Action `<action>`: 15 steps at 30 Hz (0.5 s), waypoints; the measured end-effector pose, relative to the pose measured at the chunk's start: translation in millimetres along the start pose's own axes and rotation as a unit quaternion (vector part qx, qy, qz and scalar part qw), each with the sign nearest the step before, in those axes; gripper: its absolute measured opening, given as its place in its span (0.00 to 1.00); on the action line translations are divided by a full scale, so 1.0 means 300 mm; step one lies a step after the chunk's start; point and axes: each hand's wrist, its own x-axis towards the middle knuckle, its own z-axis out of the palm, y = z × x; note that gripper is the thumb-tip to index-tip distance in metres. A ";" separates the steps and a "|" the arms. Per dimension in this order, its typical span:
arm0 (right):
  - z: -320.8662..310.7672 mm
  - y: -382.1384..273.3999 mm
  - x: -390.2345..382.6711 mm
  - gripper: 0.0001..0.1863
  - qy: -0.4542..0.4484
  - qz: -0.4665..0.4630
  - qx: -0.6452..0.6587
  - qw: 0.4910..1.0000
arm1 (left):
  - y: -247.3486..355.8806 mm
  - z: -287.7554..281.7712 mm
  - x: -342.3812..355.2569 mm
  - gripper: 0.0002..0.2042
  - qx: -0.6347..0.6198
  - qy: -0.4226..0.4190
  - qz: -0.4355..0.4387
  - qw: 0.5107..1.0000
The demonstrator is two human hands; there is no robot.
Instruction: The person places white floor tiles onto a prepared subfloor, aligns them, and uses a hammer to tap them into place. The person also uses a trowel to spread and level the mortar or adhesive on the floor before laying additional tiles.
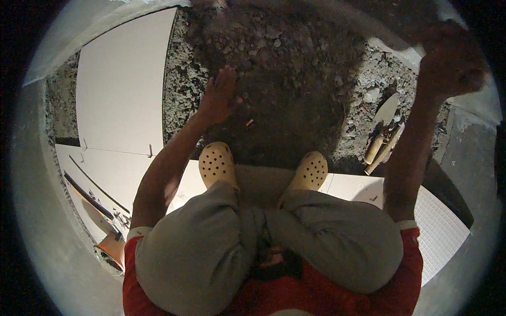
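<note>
My left hand (pixel 220 96) hovers over or rests on dark, rough rubble ground (pixel 284 100), its fingers stretched out and nothing in them. At the upper right, my right hand (pixel 454 66) is raised near the wall; it is dark and blurred, so its fingers cannot be made out. Below that hand lies a trowel (pixel 386 111) with a pale pointed blade and wooden handle, on crumbly grey mortar (pixel 363 113). A second wooden-handled tool (pixel 389 149) lies alongside it.
Large white tiles (pixel 124 84) cover the left side, with small clips (pixel 150 151) at a joint. More tile runs under my yellow clogs (pixel 216 162). An orange-and-black tool (pixel 92 203) lies at the lower left. A grid-patterned tile (pixel 440 231) sits at lower right, beside the grey wall (pixel 472 142).
</note>
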 end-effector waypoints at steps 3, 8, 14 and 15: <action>-0.152 0.205 -0.243 0.22 -0.005 0.095 -0.398 0.913 | 0.011 -0.007 0.008 0.42 -0.025 0.022 -0.005 0.999; -0.477 0.771 -0.882 0.27 -0.161 0.187 -0.807 0.536 | 0.010 -0.028 0.013 0.42 -0.033 0.011 -0.018 0.999; -0.345 0.720 -0.882 0.19 -0.222 0.141 -0.910 0.319 | -0.002 -0.018 0.012 0.42 0.005 -0.011 0.001 1.000; -0.264 0.684 -0.835 0.15 -0.214 0.169 -0.904 0.329 | -0.003 -0.016 0.016 0.42 0.014 -0.022 0.003 1.000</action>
